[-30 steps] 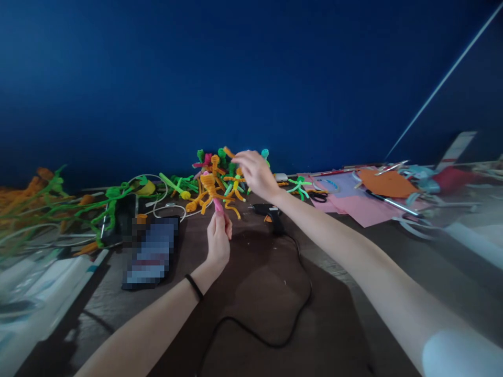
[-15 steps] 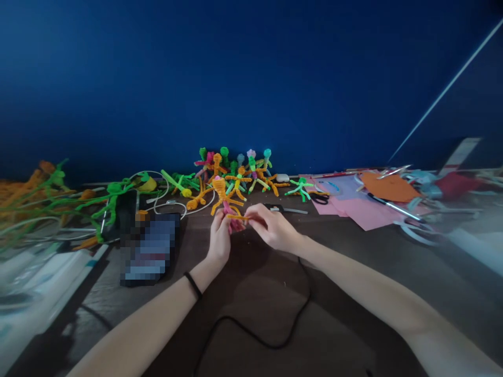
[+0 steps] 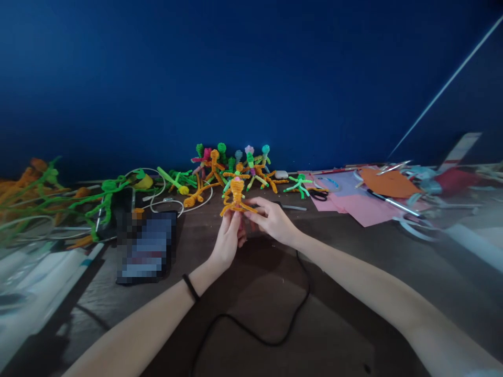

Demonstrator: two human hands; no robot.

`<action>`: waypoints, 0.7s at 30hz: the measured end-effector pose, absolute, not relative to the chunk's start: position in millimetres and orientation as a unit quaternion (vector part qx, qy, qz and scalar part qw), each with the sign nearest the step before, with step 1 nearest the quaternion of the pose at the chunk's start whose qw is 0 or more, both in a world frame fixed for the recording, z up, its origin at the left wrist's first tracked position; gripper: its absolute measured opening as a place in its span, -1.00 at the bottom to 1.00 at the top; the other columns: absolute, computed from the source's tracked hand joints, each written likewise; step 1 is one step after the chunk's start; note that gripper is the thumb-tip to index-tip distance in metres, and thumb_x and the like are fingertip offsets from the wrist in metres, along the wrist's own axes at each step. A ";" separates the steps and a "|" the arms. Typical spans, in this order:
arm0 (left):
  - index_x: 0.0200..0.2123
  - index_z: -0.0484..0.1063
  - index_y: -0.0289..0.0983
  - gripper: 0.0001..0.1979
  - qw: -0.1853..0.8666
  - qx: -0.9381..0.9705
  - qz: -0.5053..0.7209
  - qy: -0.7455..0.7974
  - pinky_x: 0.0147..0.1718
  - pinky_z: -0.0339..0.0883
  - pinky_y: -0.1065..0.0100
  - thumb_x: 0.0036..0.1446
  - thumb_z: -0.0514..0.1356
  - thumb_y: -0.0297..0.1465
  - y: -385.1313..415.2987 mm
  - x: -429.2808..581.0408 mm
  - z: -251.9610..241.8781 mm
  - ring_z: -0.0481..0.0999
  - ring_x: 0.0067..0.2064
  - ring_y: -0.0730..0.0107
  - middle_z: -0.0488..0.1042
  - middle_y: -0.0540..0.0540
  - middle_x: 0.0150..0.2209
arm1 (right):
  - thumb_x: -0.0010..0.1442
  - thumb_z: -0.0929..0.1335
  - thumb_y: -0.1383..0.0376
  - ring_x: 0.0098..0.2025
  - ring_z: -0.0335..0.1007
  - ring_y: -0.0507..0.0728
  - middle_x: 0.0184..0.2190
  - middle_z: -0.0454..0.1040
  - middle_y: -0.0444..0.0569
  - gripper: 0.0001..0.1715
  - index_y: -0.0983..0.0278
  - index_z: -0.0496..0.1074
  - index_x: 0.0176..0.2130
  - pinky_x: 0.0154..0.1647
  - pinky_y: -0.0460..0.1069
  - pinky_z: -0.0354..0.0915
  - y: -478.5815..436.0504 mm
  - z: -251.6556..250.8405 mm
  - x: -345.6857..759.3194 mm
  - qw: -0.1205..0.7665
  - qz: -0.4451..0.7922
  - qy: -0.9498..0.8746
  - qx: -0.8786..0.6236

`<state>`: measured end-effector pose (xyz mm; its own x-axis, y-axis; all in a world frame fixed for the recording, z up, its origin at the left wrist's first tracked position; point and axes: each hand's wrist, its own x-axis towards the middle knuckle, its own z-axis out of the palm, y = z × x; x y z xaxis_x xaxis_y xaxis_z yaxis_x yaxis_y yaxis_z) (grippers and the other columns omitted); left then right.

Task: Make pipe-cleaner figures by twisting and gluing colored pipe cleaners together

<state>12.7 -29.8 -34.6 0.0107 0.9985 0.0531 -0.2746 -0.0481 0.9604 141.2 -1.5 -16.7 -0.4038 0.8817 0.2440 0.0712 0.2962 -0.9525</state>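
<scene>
An orange pipe-cleaner figure [image 3: 236, 192] with a wound body and thin limbs stands upright between my hands. My left hand [image 3: 228, 238] is closed on its lower part, wearing a black band at the wrist; the fingers hide what is below. My right hand [image 3: 273, 222] pinches one orange limb on the figure's right side. Just behind, a cluster of pipe-cleaner figures in green, orange, pink and blue, including a pale green one [image 3: 300, 185], sits along the wall.
A pixelated phone [image 3: 151, 251] lies left, beside a white cable [image 3: 157, 203]. Green and orange pipe cleaners [image 3: 33, 183] heap up at far left. Pink paper [image 3: 365, 209], an orange sheet [image 3: 389, 183], black-handled scissors [image 3: 319, 195] and a pen are at right. A black cord [image 3: 271, 343] crosses the table.
The orange figure has turned upright and shifted slightly right, so its pink lower part is now mostly hidden. My left hand moved right with it; my right hand's fingers moved behind the limb.
</scene>
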 end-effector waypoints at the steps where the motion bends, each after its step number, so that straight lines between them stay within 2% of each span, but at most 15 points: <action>1: -0.40 0.14 -0.22 -0.77 0.551 0.456 0.569 0.405 -0.75 0.00 0.55 0.07 0.06 -0.18 -30.2 13.1 -34.8 0.05 -0.69 0.64 0.10 0.17 -0.62 | 0.11 0.30 0.20 -0.64 0.15 -0.06 -0.60 0.32 -0.19 -0.70 0.27 0.30 -0.15 -0.68 -0.14 0.06 -1.7 -17.6 141.5 0.428 0.474 -0.688 -0.345; 4: -0.42 0.19 -0.24 -0.80 0.537 0.479 0.567 0.401 -0.69 0.16 0.49 0.06 0.07 -0.22 -28.7 12.6 -35.1 0.20 -0.66 0.59 0.19 0.13 -0.63 | 0.12 0.29 0.21 -0.60 0.21 -0.04 -0.61 0.30 -0.19 -0.74 0.26 0.31 -0.18 -0.64 -0.14 0.12 -1.3 -21.2 142.7 0.437 0.461 -0.694 -0.340; 7: -0.41 0.25 -0.28 -0.85 0.521 0.476 0.583 0.402 -0.64 0.22 0.48 0.03 0.09 -0.31 -25.5 11.3 -34.3 0.32 -0.60 0.55 0.29 0.08 -0.60 | 0.12 0.29 0.23 -0.58 0.22 -0.04 -0.57 0.33 -0.17 -0.75 0.27 0.32 -0.18 -0.60 -0.13 0.16 0.1 -23.9 144.3 0.444 0.452 -0.697 -0.335; 13: -0.31 0.18 -0.23 -0.82 0.534 0.467 0.576 0.405 -0.78 0.08 0.54 0.04 0.08 -0.28 -24.9 9.8 -34.6 0.18 -0.73 0.58 0.23 0.18 -0.70 | 0.12 0.28 0.32 -0.61 0.21 -0.05 -0.65 0.29 -0.21 -0.76 0.32 0.32 -0.17 -0.57 -0.12 0.18 2.5 -24.8 146.2 0.433 0.441 -0.710 -0.337; 17: -0.32 0.16 -0.23 -0.77 0.520 0.489 0.575 0.400 -0.80 0.07 0.55 0.09 0.04 -0.19 -25.5 8.5 -35.7 0.19 -0.76 0.58 0.24 0.18 -0.72 | 0.10 0.28 0.36 -0.60 0.24 -0.06 -0.61 0.31 -0.20 -0.79 0.33 0.32 -0.19 -0.55 -0.13 0.19 4.6 -28.4 145.5 0.441 0.451 -0.706 -0.322; 21: -0.34 0.15 -0.23 -0.79 0.506 0.506 0.574 0.399 -0.81 0.02 0.56 0.12 0.02 -0.20 -24.5 7.3 -35.0 0.22 -0.77 0.57 0.25 0.16 -0.74 | 0.12 0.26 0.38 -0.61 0.25 -0.06 -0.63 0.29 -0.22 -0.82 0.32 0.32 -0.21 -0.55 -0.13 0.20 5.2 -30.3 145.5 0.441 0.450 -0.707 -0.321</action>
